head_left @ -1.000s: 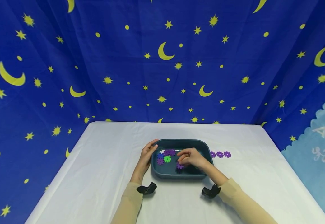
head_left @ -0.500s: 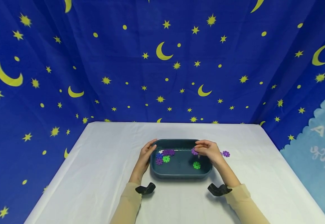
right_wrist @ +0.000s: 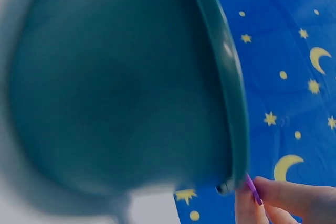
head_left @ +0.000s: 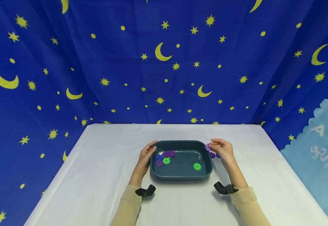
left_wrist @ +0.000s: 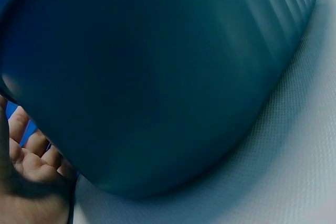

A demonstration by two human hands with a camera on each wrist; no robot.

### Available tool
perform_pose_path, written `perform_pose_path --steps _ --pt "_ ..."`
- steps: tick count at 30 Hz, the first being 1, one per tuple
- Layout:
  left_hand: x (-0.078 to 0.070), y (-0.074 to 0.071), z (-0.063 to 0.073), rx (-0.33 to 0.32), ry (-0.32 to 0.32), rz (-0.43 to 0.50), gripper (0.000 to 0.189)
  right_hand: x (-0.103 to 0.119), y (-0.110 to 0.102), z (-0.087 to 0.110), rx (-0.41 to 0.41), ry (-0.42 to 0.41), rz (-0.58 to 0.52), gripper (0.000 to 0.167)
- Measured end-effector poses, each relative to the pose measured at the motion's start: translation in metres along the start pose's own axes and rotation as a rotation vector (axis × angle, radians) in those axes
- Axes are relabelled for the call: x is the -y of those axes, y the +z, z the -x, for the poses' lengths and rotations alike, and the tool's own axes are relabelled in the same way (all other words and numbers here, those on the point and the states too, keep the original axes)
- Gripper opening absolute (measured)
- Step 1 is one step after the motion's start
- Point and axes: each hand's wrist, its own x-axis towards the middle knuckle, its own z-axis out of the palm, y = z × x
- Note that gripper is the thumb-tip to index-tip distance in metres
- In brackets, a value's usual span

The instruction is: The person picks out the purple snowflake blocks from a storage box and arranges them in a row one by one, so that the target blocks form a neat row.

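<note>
A dark teal plastic basin (head_left: pixel 180 177) sits on the white table. My left hand (head_left: pixel 144 157) holds its left end, thumb at the rim and fingers along the outer wall; in the left wrist view the hand (left_wrist: pixel 37 182) is partly cut off. Just past the basin's right rim, my right hand (head_left: pixel 222 152) pinches a purple snowflake disc (head_left: pixel 207 147) between thumb and fingertips. That disc (right_wrist: pixel 254 189) is edge-on in the right wrist view. Purple discs (head_left: pixel 212 155) lie on the table below this hand, partly hidden by it.
Inside the basin, purple discs (head_left: pixel 168 154), a blue disc (head_left: pixel 159 157) and a green disc (head_left: pixel 166 160) cluster at the left; another green disc (head_left: pixel 197 166) lies at the right. A starry blue curtain (head_left: pixel 135 69) stands behind the table (head_left: pixel 110 150).
My right hand has lifted a purple disc from the basin and carried it right, over the rim, uncovering a green disc. My left hand stays at the basin's left end.
</note>
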Motion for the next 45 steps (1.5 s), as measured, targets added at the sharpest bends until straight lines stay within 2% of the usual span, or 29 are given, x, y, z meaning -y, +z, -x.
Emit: perform_pose_path --steps 3,9,16,21,26,31,35,41,45 --pt "0.001 -0.001 0.000 0.007 -0.006 0.000 0.047 -0.001 -0.009 -0.002 -0.050 0.001 -0.043 0.017" --pt "0.002 -0.001 0.001 0.014 -0.010 -0.020 0.047 -0.005 -0.028 -0.007 -0.162 0.004 -0.127 0.030" --pt "0.001 -0.002 0.000 0.008 -0.010 -0.005 0.046 -0.011 -0.046 -0.015 -0.276 0.082 -0.226 0.041" --pt "0.000 -0.003 0.001 0.015 -0.006 -0.013 0.048 -0.018 -0.059 -0.017 -0.335 0.088 -0.248 0.046" --pt "0.001 -0.004 0.001 0.014 -0.013 -0.016 0.048 -0.026 -0.066 -0.018 -0.369 0.101 -0.235 0.044" --pt "0.001 -0.003 0.000 0.011 -0.004 -0.015 0.047 -0.032 -0.070 -0.018 -0.372 0.131 -0.106 0.022" --pt "0.001 -0.002 0.000 0.005 0.001 -0.029 0.048 -0.040 -0.071 -0.020 -0.371 0.134 0.040 0.031" --pt "0.000 -0.002 0.001 0.001 -0.016 -0.006 0.045 -0.052 -0.071 -0.022 -0.421 0.040 0.289 0.028" --pt "0.000 -0.001 0.001 0.007 -0.015 -0.014 0.047 -0.055 -0.071 -0.022 -0.470 -0.026 0.383 0.024"
